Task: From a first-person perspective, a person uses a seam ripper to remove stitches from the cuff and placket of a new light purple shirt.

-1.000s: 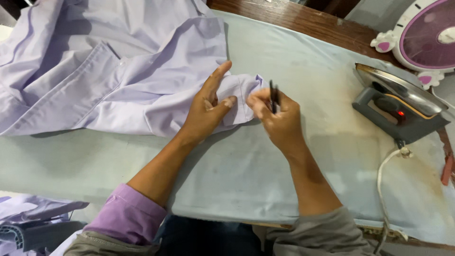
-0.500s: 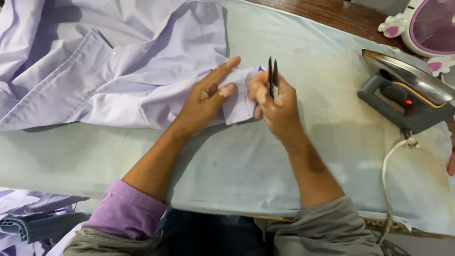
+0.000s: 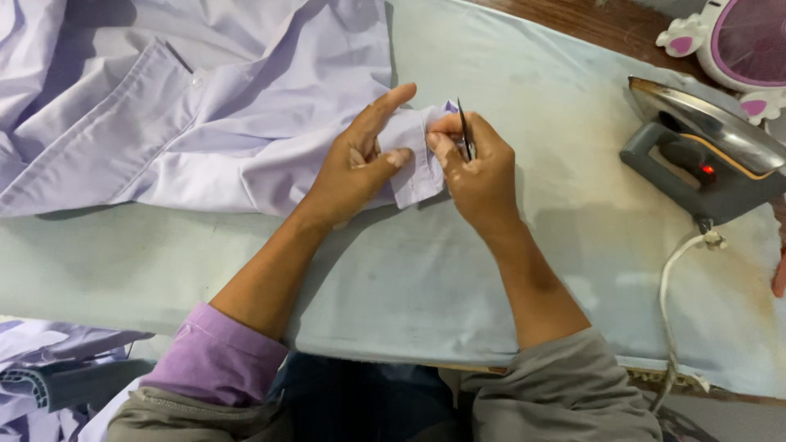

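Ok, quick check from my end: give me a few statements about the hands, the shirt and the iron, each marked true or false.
1. The right hand holds a small dark metal tool at the edge of the lilac shirt. True.
2. The left hand rests on the iron. False: it pinches the shirt's small folded part against the pale green board cover.
3. The iron stands to the right of both hands, with a red light showing. True.
4. The iron lies on the shirt. False: it sits on the board cover, apart from the shirt.
5. Both hands touch the same folded piece of cloth. True.
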